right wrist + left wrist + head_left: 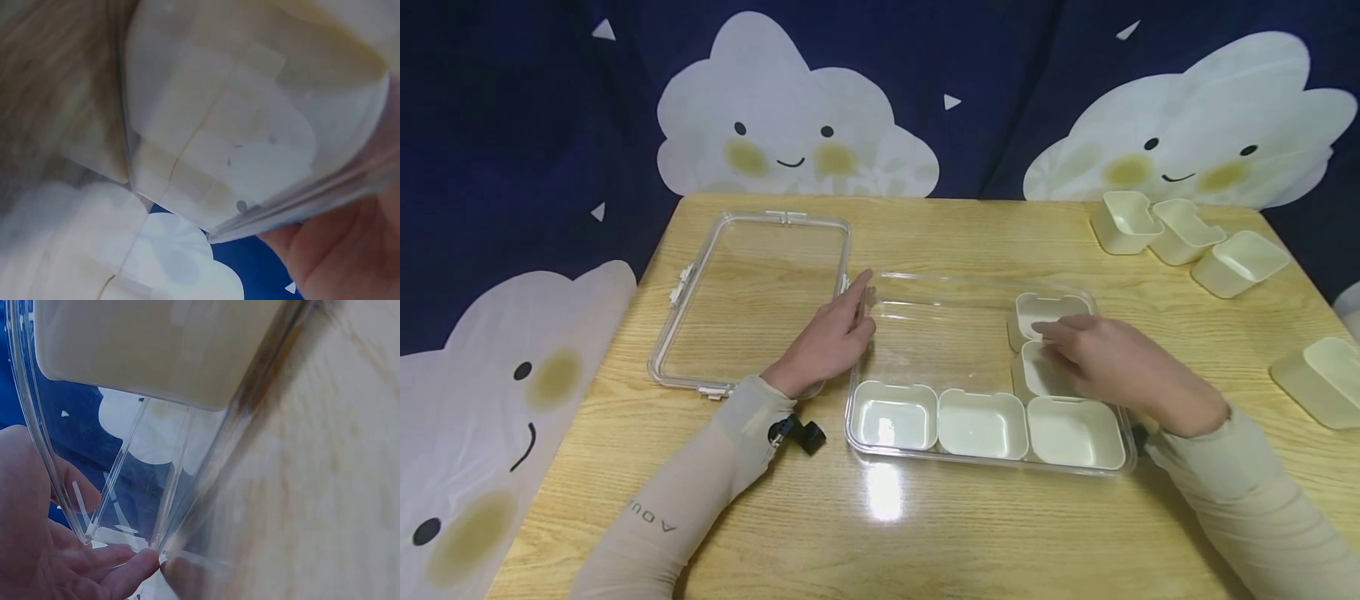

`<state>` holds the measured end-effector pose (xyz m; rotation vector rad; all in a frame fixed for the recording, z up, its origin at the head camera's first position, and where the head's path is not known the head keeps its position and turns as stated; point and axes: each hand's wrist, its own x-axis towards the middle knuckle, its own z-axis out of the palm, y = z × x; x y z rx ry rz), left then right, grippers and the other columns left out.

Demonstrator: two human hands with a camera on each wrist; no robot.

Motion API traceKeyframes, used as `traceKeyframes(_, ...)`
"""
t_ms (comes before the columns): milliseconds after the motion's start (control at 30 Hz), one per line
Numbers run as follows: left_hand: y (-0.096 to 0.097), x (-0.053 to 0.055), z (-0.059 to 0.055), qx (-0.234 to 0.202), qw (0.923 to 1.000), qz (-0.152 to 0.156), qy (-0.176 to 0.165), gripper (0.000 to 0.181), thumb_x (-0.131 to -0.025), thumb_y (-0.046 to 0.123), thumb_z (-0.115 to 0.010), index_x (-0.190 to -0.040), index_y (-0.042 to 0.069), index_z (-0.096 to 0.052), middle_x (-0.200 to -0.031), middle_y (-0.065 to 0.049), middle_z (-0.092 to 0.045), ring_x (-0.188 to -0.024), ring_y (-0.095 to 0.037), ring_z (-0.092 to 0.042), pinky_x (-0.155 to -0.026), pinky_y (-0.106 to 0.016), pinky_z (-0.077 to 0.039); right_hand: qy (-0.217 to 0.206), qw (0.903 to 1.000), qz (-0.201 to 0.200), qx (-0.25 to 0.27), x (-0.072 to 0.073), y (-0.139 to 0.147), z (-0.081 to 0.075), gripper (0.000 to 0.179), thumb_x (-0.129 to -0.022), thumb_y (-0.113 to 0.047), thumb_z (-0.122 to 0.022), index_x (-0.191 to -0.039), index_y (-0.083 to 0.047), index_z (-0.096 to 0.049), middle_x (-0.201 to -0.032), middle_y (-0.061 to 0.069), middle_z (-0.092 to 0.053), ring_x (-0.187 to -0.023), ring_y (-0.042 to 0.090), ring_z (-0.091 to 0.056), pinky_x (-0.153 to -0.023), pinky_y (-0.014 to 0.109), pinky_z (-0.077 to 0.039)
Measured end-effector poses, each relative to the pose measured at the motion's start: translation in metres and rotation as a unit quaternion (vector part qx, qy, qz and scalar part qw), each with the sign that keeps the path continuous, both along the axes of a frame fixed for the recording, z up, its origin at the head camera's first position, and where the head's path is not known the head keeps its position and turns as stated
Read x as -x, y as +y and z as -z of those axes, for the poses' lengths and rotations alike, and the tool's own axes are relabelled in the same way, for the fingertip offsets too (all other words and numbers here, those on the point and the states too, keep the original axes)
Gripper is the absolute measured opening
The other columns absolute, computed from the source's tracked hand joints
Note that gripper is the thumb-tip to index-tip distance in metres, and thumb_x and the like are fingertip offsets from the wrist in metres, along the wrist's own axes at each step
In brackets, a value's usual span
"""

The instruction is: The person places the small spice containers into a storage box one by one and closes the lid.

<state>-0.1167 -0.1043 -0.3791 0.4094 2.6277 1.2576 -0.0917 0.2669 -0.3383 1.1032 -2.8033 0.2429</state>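
Note:
A clear plastic box lies on the table with several cream bins inside. Its front row has a left bin, a middle bin and a right bin. My left hand grips the box's left wall, the thumb seen through the clear plastic in the left wrist view. At the right side, my right hand pinches the wall of a cream bin behind the front row. Beyond it sits another bin, with the index fingertip over it. The right thumb is hidden.
A clear lid with white clips lies left of the box. Three loose cream bins, including one, stand at the back right, and another bin is at the right edge. A cloud-print cloth hangs behind the table.

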Motion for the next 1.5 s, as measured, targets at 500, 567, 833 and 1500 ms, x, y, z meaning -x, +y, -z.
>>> traceKeyframes(500, -0.002, -0.001, -0.003, 0.009, 0.9999, -0.001, 0.004, 0.074, -0.101, 0.025, -0.042, -0.168, 0.016, -0.012, -0.169, -0.014, -0.035, -0.157, -0.028, -0.031, -0.129, -0.047, -0.028, 0.083, 0.9955, 0.007, 0.046, 0.006, 0.013, -0.021, 0.036, -0.077, 0.002, -0.076, -0.113, -0.001, -0.074, -0.099, 0.017, -0.077, -0.084, 0.032, -0.072, -0.072, 0.050, -0.059)
traceKeyframes(567, -0.002, -0.001, -0.003, 0.009, 1.0000, -0.002, 0.004, 0.074, -0.101, 0.025, -0.042, -0.168, 0.016, -0.013, -0.169, -0.013, -0.035, -0.156, -0.027, -0.033, -0.129, -0.047, -0.029, 0.089, 0.9947, 0.029, 0.043, 0.006, 0.018, -0.024, 0.034, -0.078, 0.001, -0.076, -0.111, -0.002, -0.075, -0.100, 0.016, -0.077, -0.085, 0.033, -0.072, -0.072, 0.051, -0.058)
traceKeyframes(833, -0.002, -0.001, -0.003, 0.010, 0.9999, -0.002, 0.006, 0.073, -0.101, 0.024, -0.042, -0.168, 0.016, -0.013, -0.168, -0.013, -0.036, -0.157, -0.028, -0.032, -0.129, -0.047, -0.029, 0.078, 0.9884, 0.128, 0.025, 0.008, 0.044, -0.033, 0.029, -0.084, -0.006, -0.075, -0.113, -0.004, -0.074, -0.103, 0.018, -0.077, -0.077, 0.033, -0.071, -0.068, 0.056, -0.055)
traceKeyframes(1500, -0.003, -0.002, -0.001, -0.006, 0.9999, -0.009, -0.003, 0.075, -0.100, 0.022, -0.045, -0.168, 0.017, -0.013, -0.170, -0.013, -0.033, -0.152, -0.024, -0.038, -0.130, -0.047, -0.028, -0.209, 0.9092, 0.346, -0.100, 0.025, 0.117, -0.043, 0.078, -0.097, -0.056, -0.062, -0.139, 0.009, -0.048, -0.133, 0.042, -0.056, -0.111, 0.060, -0.056, -0.085, 0.070, -0.047)
